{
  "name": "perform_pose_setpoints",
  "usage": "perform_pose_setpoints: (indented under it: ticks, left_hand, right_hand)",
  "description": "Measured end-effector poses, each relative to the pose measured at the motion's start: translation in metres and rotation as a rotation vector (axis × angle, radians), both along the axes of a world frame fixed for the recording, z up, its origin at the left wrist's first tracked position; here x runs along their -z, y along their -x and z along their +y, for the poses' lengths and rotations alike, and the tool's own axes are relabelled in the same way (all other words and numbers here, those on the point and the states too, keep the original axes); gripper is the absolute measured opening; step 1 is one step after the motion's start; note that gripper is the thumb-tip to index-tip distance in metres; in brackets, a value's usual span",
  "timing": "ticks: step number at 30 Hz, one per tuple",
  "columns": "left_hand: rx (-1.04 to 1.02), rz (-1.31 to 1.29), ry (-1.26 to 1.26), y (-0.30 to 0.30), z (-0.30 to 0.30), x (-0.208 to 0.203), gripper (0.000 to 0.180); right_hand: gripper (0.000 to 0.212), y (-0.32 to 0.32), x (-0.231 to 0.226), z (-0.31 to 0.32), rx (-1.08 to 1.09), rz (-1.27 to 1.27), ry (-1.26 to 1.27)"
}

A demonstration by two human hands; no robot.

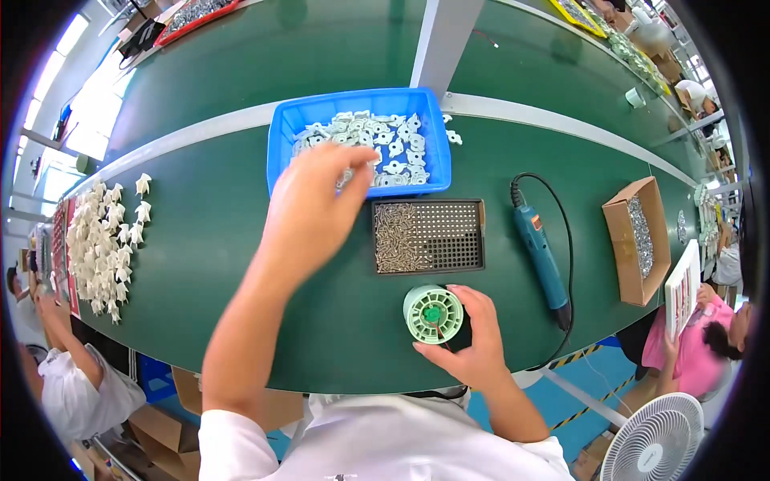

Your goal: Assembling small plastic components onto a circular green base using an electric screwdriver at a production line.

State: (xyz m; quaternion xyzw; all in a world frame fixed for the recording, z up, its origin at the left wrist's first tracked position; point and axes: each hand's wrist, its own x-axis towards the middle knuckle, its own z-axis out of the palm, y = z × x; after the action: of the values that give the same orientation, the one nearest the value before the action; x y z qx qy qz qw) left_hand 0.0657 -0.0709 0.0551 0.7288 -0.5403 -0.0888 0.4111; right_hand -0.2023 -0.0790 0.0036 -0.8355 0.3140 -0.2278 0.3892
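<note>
My left hand [325, 180] is over the near left part of a blue plastic bin [277, 148] full of small pale plastic parts [395, 148] with winged sides. Its thumb and index finger come together around what looks like one of these parts, mostly hidden by the fingers. Closer to me, my right hand [475, 341] grips a pale green round plastic housing [411, 313] from its right side. The housing's open, ribbed end faces up, showing a green centre and a dark red wire.
A black screw tray [484, 236] holds many loose screws beside rows of holes. To its right lies a teal electric screwdriver [541, 256] with a black cord. White plastic parts [100, 240] are piled at left; a cardboard box [622, 248] with metal pieces stands at right. Co-workers sit at both sides.
</note>
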Motion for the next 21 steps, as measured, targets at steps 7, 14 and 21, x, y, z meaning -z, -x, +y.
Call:
perform_pose_setpoints:
  ticks: [7,14,21]
  left_hand:
    - [0.242,-0.529,-0.519,-0.038,-0.065,0.020,0.020]
    - [0.135,-0.327,-0.503,-0.030,-0.059,0.010,0.018]
    - [-0.181,0.350,0.040,0.043,0.004,-0.015,0.015]
  right_hand:
    - [0.077,-0.004,0.009,0.003,-0.002,-0.036,0.028]
    - [0.077,-0.005,0.010,0.000,0.001,-0.071,0.043]
    - [0.080,-0.007,0.014,0.003,0.103,-0.073,0.056]
